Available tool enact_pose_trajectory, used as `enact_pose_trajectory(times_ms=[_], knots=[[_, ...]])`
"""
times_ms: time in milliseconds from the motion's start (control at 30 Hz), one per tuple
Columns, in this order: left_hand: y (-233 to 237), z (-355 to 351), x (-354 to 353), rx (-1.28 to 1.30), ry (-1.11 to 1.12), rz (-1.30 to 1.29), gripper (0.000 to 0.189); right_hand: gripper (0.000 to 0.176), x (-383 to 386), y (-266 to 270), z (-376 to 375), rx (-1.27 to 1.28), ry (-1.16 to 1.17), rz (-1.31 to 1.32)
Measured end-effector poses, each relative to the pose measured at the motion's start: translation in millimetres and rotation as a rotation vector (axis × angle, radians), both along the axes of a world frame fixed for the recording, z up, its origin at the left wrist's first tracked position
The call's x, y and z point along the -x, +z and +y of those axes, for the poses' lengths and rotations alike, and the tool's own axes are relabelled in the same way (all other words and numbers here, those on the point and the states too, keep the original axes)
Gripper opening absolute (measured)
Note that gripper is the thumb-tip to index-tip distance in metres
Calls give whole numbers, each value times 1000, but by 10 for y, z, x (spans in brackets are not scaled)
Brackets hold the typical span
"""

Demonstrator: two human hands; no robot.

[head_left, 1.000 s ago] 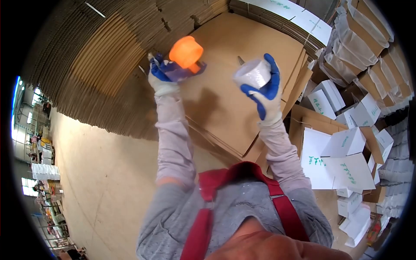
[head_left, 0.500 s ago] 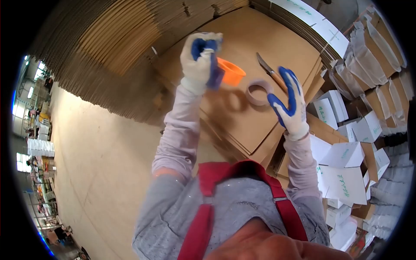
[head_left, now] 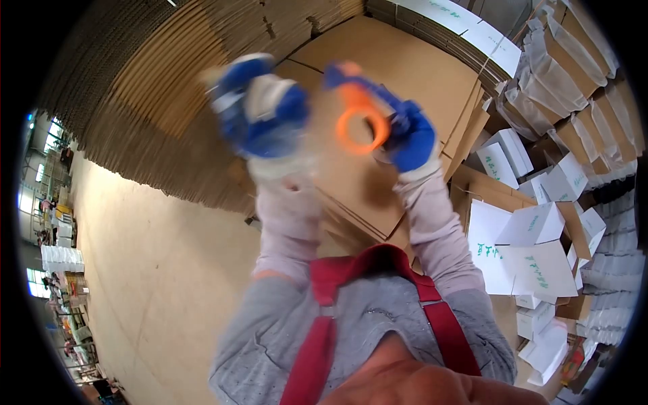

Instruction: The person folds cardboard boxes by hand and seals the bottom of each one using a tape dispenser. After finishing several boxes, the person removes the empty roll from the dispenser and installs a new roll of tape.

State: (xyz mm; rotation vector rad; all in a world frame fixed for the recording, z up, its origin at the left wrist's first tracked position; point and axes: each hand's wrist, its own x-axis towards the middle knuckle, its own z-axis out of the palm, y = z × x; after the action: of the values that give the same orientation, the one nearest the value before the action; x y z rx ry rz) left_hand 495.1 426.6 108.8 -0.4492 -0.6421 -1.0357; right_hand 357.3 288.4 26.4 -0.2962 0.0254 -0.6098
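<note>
My right hand (head_left: 413, 138), in a blue-and-white glove, is closed round a tape dispenser (head_left: 385, 94) with a blue body and an orange ring (head_left: 362, 129), held above the flat cardboard. My left hand (head_left: 260, 111), gloved the same way, is raised to the left of it and smeared by motion. Its fingers look bent, but what they hold, if anything, cannot be made out. Under both hands lies a stack of flat brown cardboard sheets (head_left: 385, 50). A sliver of a tape roll (head_left: 383, 156) shows beside my right hand. The knife is hidden from sight.
Tall bundles of folded cardboard (head_left: 162, 74) stand at the left and back. White cartons with green writing (head_left: 536, 263) pile up on the right, below wrapped brown packs (head_left: 560, 74). Concrete floor (head_left: 162, 256) stretches to the left, with shelving (head_left: 61, 229) beyond.
The tape dispenser has passed from my left hand to my right. My left hand has moved left; my right hand has moved left and closed. Knife and most of the tape roll are now covered.
</note>
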Motion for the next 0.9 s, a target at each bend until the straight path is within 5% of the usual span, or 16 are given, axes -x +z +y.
enact_pose_trajectory(times_ms=[67, 133, 167, 200, 233, 267, 333, 367, 400, 467, 533, 667, 733, 800, 867, 900], knots=[[83, 332, -204, 124, 257, -111, 29, 27, 3, 53, -271, 186, -245, 135], [-111, 334, -126, -196, 998, -300, 19, 26, -82, 74, -388, 757, -514, 446], [-265, 197, -245, -23, 861, -563, 23, 24, -181, 73, -422, 762, -475, 594], [-349, 225, -43, -453, 1012, -626, 27, 20, -385, -60, -554, 963, -594, 702], [-397, 150, 76, -721, 951, -663, 27, 19, -482, 7, -574, 1694, -937, 872], [-571, 63, 98, -766, 863, -656, 25, 20, -624, -52, -636, 2017, -1109, 942], [-897, -31, 105, -996, 720, -673, 20, 28, -605, 147, -498, 2382, -646, 1314], [-1064, -29, 79, -989, 655, -606, 21, 34, -599, -10, -607, 2458, -584, 1247], [-1121, -17, 77, -982, 593, -535, 22, 34, -517, -88, -678, 2463, -576, 1246], [-1090, 19, 93, -1090, 575, -488, 22, 40, -312, -182, -824, 2211, -987, 987], [-1135, 46, 85, -1204, 557, -439, 23, 47, 63, -68, -735, 2120, -965, 857], [-1176, -35, 86, -1025, 394, -408, 25, 42, 573, -329, -255, 2371, -441, 1015], [-1158, -93, 186, -985, 323, -379, 27, 31, 642, -427, -188, 2426, -548, 1082], [-1139, -178, 230, -897, 259, -561, 31, 24, 658, -492, -330, 2065, -540, 1039], [-1066, -233, 326, -849, 204, -576, 33, 25, 702, -506, -398, 2052, -642, 944], [-1027, -251, 369, -853, 292, -703, 35, 28, 735, -441, -357, 1680, -307, 934]])
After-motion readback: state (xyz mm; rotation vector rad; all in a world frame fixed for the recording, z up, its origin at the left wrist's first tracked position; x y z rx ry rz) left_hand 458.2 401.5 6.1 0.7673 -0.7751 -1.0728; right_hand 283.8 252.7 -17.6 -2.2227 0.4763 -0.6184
